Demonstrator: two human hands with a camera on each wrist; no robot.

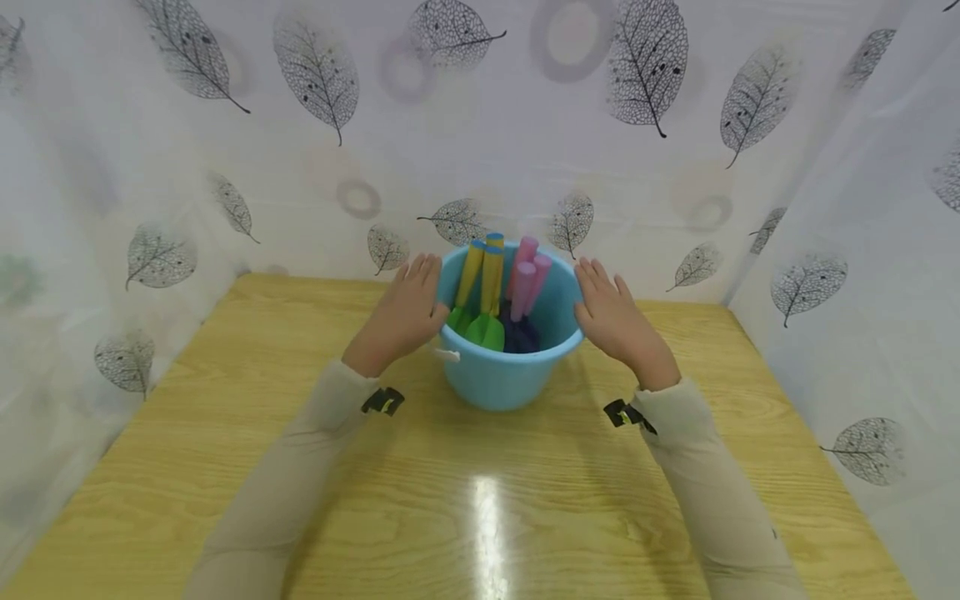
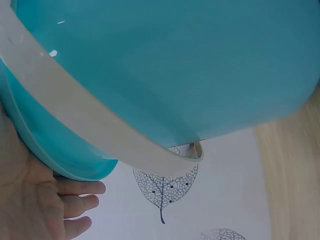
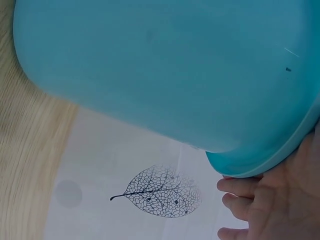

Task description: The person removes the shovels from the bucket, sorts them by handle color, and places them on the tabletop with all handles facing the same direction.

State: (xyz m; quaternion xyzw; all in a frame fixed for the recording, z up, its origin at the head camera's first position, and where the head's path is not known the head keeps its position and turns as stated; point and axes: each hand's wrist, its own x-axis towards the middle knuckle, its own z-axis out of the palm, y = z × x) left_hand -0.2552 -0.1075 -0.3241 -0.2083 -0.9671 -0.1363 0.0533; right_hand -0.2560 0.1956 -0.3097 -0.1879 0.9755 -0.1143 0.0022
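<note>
Bucket (image 1: 497, 385), light blue, stands upright at the far middle of the wooden table (image 1: 390, 508) in the head view. The left hand (image 1: 401, 315) touches its left rim and the right hand (image 1: 617, 321) its right rim; both have fingers extended, curled round nothing. Inside, green scoops (image 1: 486, 332) with blue-tipped yellow handles (image 1: 471, 273) lean at left, and pink handles (image 1: 523, 292) rise from dark pieces (image 1: 519, 337) to their right. Leaf-printed sheeting (image 1: 495, 158) hangs beyond the table's far edge. In the left wrist view, the left palm lies against the flared rim, beside a white bail (image 2: 95, 120). In the right wrist view, the right palm meets the rim likewise, fingers reaching past it.
</note>
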